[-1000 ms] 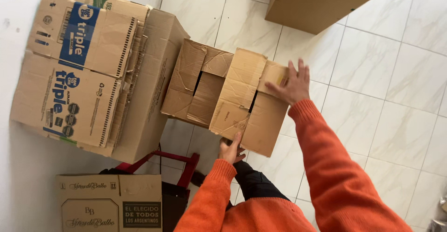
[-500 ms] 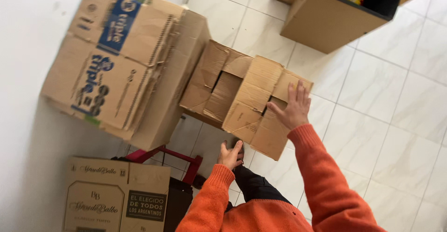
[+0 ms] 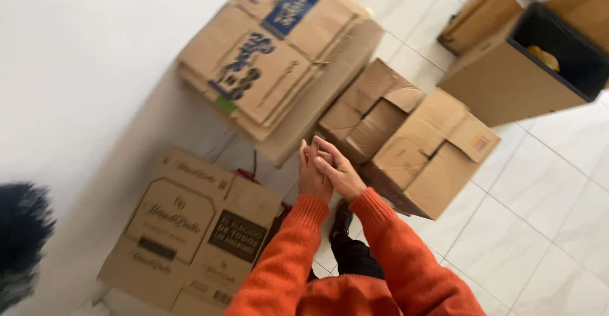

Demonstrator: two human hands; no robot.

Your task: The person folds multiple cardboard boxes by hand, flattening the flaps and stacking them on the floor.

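Beside the open box (image 3: 419, 154), left hand (image 3: 313, 175) and right hand (image 3: 339, 171) pressed together, fingers loose, holding nothing. Seemingly between steps of handling the box. Next calls for parting and reaching to its flaps.

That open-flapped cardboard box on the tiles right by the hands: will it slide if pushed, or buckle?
The cardboard box probably slides easily, since it sits on smooth glossy floor tiles. Its creased, loose flaps look floppy, so they would likely fold under a push. Its weight cannot be judged, as the contents are hidden.

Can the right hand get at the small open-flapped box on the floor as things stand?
Probably yes. The right hand is pressed against the left hand, holding nothing, and the open-flapped box sits just beside it with nothing between.
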